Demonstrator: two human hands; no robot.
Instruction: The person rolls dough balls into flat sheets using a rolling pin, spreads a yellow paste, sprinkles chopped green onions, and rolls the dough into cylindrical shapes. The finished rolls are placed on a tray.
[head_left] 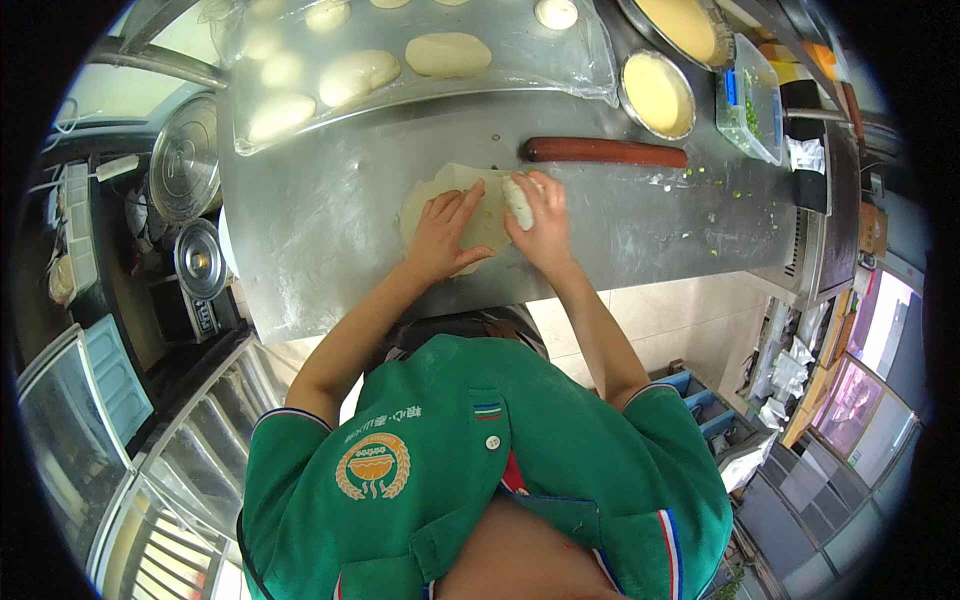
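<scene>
At the far left, a large round metal lid (185, 160) and a smaller lid (200, 258) sit off the steel worktable (330, 235), likely set aside so as not to crowd the surface. Toward the back left, pale dough pieces (448, 55) lie spaced apart under a clear plastic sheet (560, 72) — the cover probably keeps them from drying, and the gaps from sticking together.

Near the front edge, close to the body, lies a thin, flattened dough sheet (420, 203). The left hand (447, 235) is open on it, fingers extended and thumb spread, apparently to steady it. At the sheet's right end, the right hand (543, 218) curls around a whitish, speckled roll (518, 204), gripping it from the right; I cannot tell whether roll and sheet are joined.

Just beyond the right hand, a reddish-brown rolling pin (605, 152) lies crosswise, seemingly parked clear of the dough yet within reach. Behind it stands a bowl (664, 136) of yellow contents, and farther right a clear container (738, 132) holds green bits — perhaps kept at the side to leave working room.
</scene>
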